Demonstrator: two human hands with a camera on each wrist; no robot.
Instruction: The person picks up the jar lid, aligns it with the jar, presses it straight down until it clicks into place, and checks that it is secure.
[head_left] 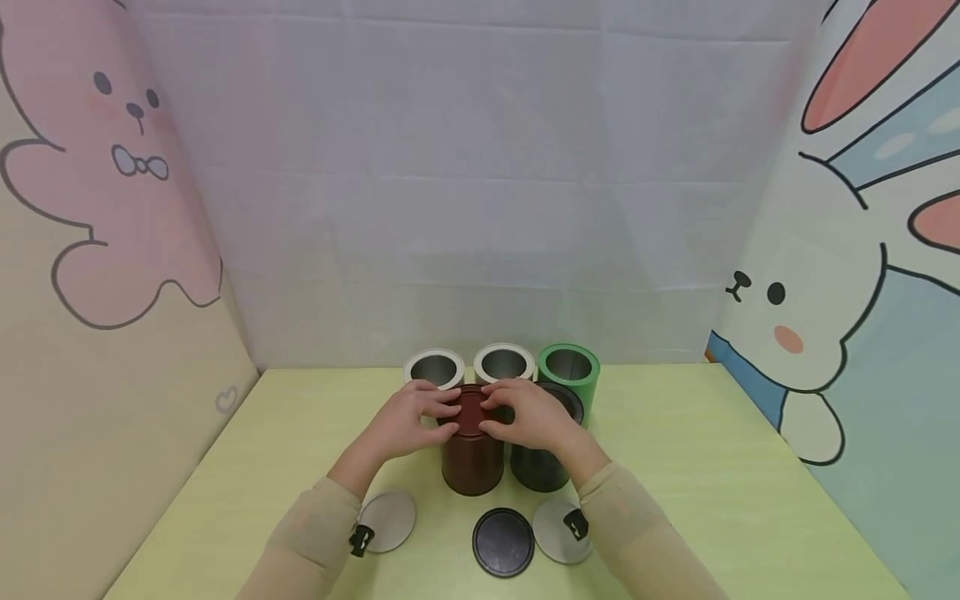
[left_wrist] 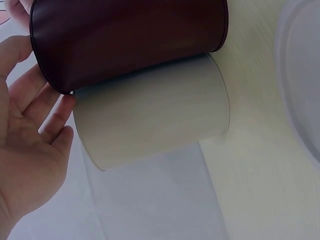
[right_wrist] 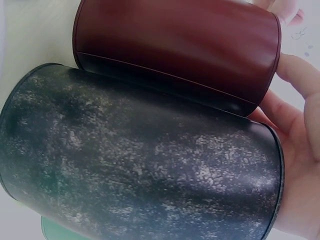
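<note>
A dark red can (head_left: pixel 472 467) stands upright on the table with a red lid (head_left: pixel 471 412) on its top. My left hand (head_left: pixel 408 421) holds the lid's left edge with bent fingers and thumb. From the opposite side, my right hand (head_left: pixel 534 415) grips the right edge in the same way. In the left wrist view, fingertips touch the rim of the red can (left_wrist: pixel 130 40), beside a cream can (left_wrist: pixel 150 115). A speckled black can (right_wrist: pixel 140 155) stands close to the red one, under my right hand, its top partly hidden.
Behind are two white-rimmed open cans (head_left: pixel 435 356) and a green open can (head_left: pixel 591 392). On the table nearer me lie a white lid (head_left: pixel 392 523), a black lid (head_left: pixel 503 543) and another white lid (head_left: pixel 555 535). A fabric wall (head_left: pixel 480 208) closes off the back.
</note>
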